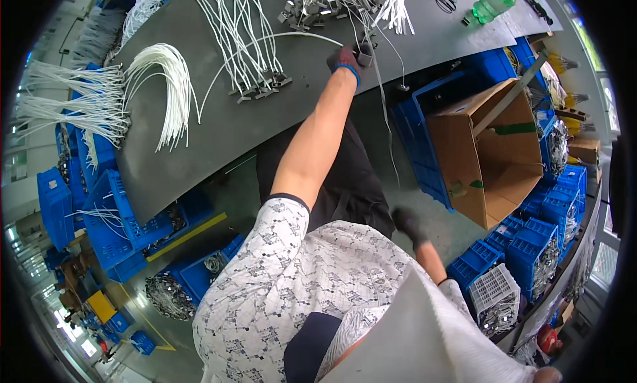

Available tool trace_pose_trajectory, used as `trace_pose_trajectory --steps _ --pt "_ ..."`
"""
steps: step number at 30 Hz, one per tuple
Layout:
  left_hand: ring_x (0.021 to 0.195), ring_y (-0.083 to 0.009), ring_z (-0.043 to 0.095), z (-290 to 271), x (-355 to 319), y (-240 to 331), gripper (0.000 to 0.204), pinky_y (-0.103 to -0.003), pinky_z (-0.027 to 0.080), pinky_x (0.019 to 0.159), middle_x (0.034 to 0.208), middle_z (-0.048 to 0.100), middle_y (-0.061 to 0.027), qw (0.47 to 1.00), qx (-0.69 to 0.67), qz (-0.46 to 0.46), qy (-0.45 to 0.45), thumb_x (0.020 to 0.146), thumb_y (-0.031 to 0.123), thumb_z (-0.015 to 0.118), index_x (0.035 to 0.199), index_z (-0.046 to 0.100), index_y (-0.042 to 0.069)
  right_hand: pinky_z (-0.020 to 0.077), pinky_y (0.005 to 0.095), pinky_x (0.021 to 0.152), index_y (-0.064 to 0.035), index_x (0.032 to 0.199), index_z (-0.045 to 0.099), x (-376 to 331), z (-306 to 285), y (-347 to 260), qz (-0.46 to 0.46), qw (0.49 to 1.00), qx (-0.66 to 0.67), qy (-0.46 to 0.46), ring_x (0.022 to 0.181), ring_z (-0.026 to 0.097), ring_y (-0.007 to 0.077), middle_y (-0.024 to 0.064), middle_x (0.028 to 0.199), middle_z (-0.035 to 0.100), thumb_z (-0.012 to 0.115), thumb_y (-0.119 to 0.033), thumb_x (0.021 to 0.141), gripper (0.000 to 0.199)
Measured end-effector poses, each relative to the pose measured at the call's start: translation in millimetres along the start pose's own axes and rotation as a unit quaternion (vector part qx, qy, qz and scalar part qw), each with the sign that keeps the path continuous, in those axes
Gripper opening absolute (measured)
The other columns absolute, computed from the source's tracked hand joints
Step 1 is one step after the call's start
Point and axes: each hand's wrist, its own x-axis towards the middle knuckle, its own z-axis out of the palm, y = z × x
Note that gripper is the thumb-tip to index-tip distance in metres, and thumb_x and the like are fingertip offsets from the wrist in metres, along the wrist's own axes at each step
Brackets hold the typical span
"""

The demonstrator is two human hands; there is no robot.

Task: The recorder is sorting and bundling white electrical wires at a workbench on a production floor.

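My left hand (341, 59), in a dark red glove with a blue cuff, is at the table's near edge. Its fingers are closed on a white cable (298, 34) that loops away to the left across the table. Touching or right beside these fingers is a small grey box-like piece (365, 55); I cannot tell if it is held too. My right hand (410, 226), in a dark glove, hangs low beside my right leg, its fingers blurred. White cables with grey metal ends (262, 85) lie left of my left hand.
On the dark table (166, 177) lie a bent white cable bundle (174, 84), a heap of grey metal parts (318, 8), white ties (397, 10) and a green bottle (494, 3). An open cardboard box (491, 154) in a blue crate stands right. Blue crates (534, 243) line the right side.
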Motion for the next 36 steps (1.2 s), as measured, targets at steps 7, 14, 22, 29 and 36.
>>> trace_pose_trajectory --steps 7,14,22,29,36 --pt "0.074 -0.0166 0.069 -31 -66 33 0.019 -0.036 0.054 0.062 0.077 0.070 -0.0109 0.882 0.369 0.273 0.107 0.088 0.021 0.067 0.088 0.066 0.002 0.0508 0.0490 0.083 -0.0050 0.108 0.065 -121 65 8 0.147 0.977 0.108 0.113 0.097 0.063 0.0410 0.0213 0.103 0.066 0.048 -0.015 0.094 0.024" --pt "0.062 -0.0207 0.067 -42 -113 32 0.016 -0.035 0.059 0.059 0.079 0.068 -0.0119 0.884 0.305 0.346 0.069 0.095 0.011 0.059 0.084 0.062 0.000 0.0511 0.0510 0.073 -0.0076 0.100 0.064 -15 -26 -46 -0.031 0.980 0.021 0.194 0.088 0.065 0.0424 0.0188 0.092 0.068 0.049 -0.015 0.093 0.018" --pt "0.060 -0.0191 0.066 -44 -149 158 0.013 -0.033 0.057 0.058 0.078 0.068 -0.0096 0.886 0.059 0.457 0.043 0.096 0.013 0.058 0.092 0.058 0.001 0.0520 0.0502 0.073 -0.0098 0.094 0.067 3 -59 -41 -0.025 0.985 -0.087 0.145 0.089 0.066 0.0409 0.0184 0.092 0.069 0.051 -0.016 0.090 0.018" --pt "0.079 -0.0219 0.069 -75 -152 137 0.009 -0.036 0.057 0.071 0.092 0.070 -0.0098 0.984 0.077 0.148 -0.058 0.092 0.010 0.060 0.097 0.066 0.005 0.0515 0.0506 0.076 -0.0090 0.097 0.067 -7 -56 -68 -0.032 0.989 -0.032 0.140 0.090 0.066 0.0414 0.0189 0.095 0.069 0.051 -0.018 0.092 0.019" --pt "0.087 -0.0138 0.066 -111 -197 25 0.016 -0.032 0.052 0.084 0.089 0.072 -0.0068 0.828 0.480 0.127 -0.261 0.088 0.012 0.066 0.100 0.072 0.003 0.0518 0.0502 0.074 -0.0111 0.102 0.066 -9 -54 -53 -0.043 0.987 -0.038 0.150 0.089 0.067 0.0399 0.0177 0.093 0.070 0.050 -0.020 0.094 0.020"
